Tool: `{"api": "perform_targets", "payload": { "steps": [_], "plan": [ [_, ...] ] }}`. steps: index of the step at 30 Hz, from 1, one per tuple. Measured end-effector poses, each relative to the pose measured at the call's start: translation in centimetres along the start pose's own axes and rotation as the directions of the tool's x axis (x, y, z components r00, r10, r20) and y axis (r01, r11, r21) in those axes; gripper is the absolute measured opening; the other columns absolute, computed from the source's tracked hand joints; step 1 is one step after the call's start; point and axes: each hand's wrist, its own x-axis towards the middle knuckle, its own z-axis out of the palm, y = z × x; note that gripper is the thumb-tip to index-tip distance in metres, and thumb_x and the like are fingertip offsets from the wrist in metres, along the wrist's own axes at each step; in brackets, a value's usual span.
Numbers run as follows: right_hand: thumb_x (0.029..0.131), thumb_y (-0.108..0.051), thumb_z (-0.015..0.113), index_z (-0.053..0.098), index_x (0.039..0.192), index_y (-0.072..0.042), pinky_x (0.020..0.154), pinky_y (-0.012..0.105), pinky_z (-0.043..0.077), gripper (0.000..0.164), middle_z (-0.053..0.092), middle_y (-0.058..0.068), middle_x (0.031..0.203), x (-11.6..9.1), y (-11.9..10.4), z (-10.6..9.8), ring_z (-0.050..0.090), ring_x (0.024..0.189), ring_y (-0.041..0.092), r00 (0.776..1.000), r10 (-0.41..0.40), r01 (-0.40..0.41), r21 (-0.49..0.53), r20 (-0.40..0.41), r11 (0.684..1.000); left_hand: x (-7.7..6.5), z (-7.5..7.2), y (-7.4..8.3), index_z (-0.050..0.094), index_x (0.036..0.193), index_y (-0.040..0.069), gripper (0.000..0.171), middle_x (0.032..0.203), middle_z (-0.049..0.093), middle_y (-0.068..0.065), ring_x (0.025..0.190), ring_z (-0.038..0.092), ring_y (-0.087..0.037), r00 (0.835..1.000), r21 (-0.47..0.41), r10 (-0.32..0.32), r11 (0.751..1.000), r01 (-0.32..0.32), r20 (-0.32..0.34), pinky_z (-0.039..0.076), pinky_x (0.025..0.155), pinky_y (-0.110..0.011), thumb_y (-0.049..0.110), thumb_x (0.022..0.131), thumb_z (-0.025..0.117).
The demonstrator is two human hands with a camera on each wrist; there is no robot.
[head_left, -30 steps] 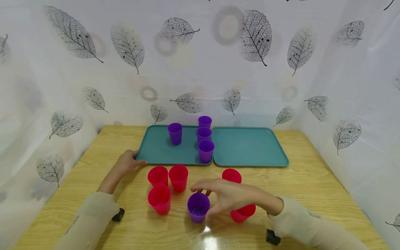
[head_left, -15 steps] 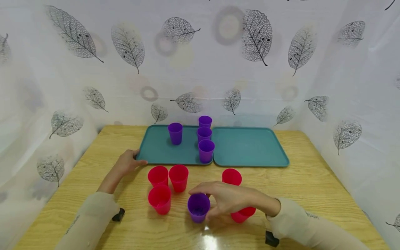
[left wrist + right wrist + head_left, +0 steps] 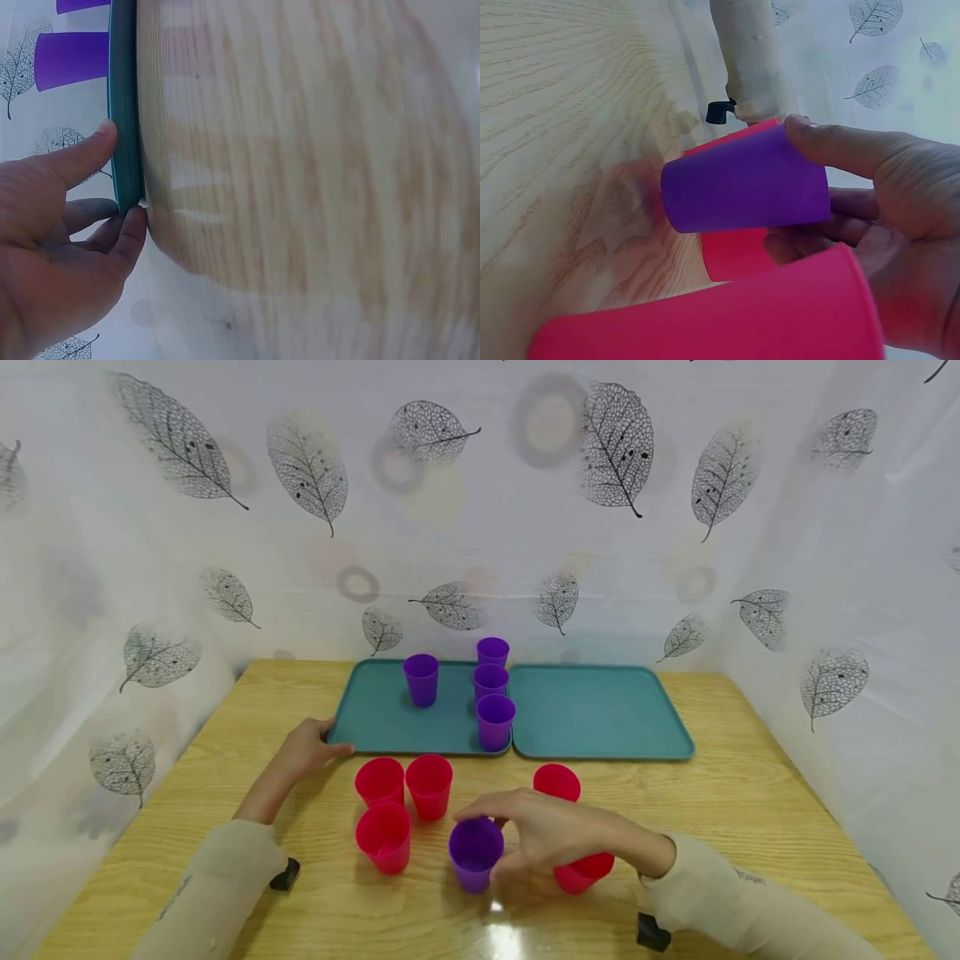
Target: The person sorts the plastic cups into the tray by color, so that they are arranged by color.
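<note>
My right hand (image 3: pixel 555 831) grips a purple cup (image 3: pixel 474 864) near its rim, thumb on one side and fingers on the other. In the right wrist view this cup (image 3: pixel 742 184) stands slightly off the wood, with red showing behind it. My left hand (image 3: pixel 300 752) holds the near left corner of the left teal tray (image 3: pixel 393 731). From the left wrist view, the thumb presses on the tray's edge (image 3: pixel 126 161) and the fingertips bend round its corner. Several more purple cups stand on that tray, one of them (image 3: pixel 422 681) apart from a row (image 3: pixel 495 727) along the right edge.
Three red cups (image 3: pixel 385 843) cluster left of the held cup. Two more red cups (image 3: pixel 557 781) stand to its right, partly covered by my right hand and forearm. A second teal tray (image 3: pixel 600 714) lies beside the first. A leaf-print curtain (image 3: pixel 480 527) surrounds the wooden table (image 3: pixel 720 818).
My right hand has closed on the purple cup's rim, and the cup has risen slightly. The left hand keeps its place at the tray corner.
</note>
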Motion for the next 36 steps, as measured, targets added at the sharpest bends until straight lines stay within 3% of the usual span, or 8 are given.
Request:
{"api": "perform_targets", "payload": {
  "steps": [9, 19, 26, 32, 36],
  "plan": [
    [0.090, -0.024, 0.083, 0.058, 0.141, -0.010, 0.101, 0.030, 0.052, 0.058, 0.065, -0.006, 0.131, 0.1, -0.2, -1.5, 0.060, 0.119, 0.007, 0.999, -0.018, 0.022, 0.097, -0.048, 0.995, 0.1, -0.1, -0.3, 0.034, 0.143, -0.027, 0.074, 0.148, 0.035, -0.043, 0.139, 0.036, -0.057, 1.000, 0.002, 0.008, 1.000, -0.008, -0.003, 0.035, 0.113, -0.062, 0.017, 0.097, 0.072],
    [0.086, -0.020, 0.086, 0.057, 0.142, -0.005, 0.104, 0.035, 0.051, 0.065, 0.067, -0.001, 0.127, 1.2, -0.2, -4.7, 0.062, 0.118, 0.014, 0.993, 0.021, 0.000, 0.180, -0.114, 0.984, 0.2, -0.1, -0.6, 0.033, 0.143, -0.027, 0.074, 0.147, 0.036, -0.044, 0.138, 0.037, -0.057, 1.000, 0.004, 0.019, 1.000, -0.019, -0.001, 0.036, 0.112, -0.063, 0.016, 0.097, 0.072],
    [0.088, -0.015, 0.084, 0.056, 0.143, -0.001, 0.096, 0.038, 0.054, 0.064, 0.067, 0.007, 0.128, 2.7, 0.2, -7.8, 0.066, 0.111, 0.017, 0.979, 0.040, -0.005, 0.175, -0.199, 0.985, 0.3, -0.1, -0.5, 0.034, 0.143, -0.026, 0.075, 0.148, 0.035, -0.044, 0.138, 0.037, -0.057, 1.000, 0.010, 0.006, 1.000, -0.006, -0.002, 0.035, 0.113, -0.062, 0.018, 0.097, 0.073],
    [0.090, -0.015, 0.080, 0.052, 0.146, 0.001, 0.099, 0.040, 0.054, 0.065, 0.066, 0.010, 0.131, 4.4, 1.3, -10.0, 0.067, 0.113, 0.020, 0.972, 0.039, -0.002, 0.157, -0.232, 0.988, 0.2, -0.1, -0.4, 0.033, 0.143, -0.026, 0.074, 0.147, 0.036, -0.044, 0.138, 0.037, -0.057, 1.000, 0.005, 0.016, 1.000, -0.016, -0.004, 0.036, 0.112, -0.063, 0.017, 0.097, 0.072],
    [0.090, -0.017, 0.080, 0.051, 0.147, 0.000, 0.105, 0.040, 0.050, 0.066, 0.064, 0.009, 0.136, 5.6, 2.2, -10.7, 0.062, 0.122, 0.022, 0.967, 0.049, -0.009, 0.158, -0.251, 0.987, 0.3, 0.0, -0.6, 0.034, 0.142, -0.027, 0.074, 0.146, 0.036, -0.045, 0.137, 0.038, -0.058, 0.999, 0.007, 0.033, 0.999, -0.033, -0.008, 0.037, 0.111, -0.063, 0.017, 0.097, 0.072]
  ]
}}
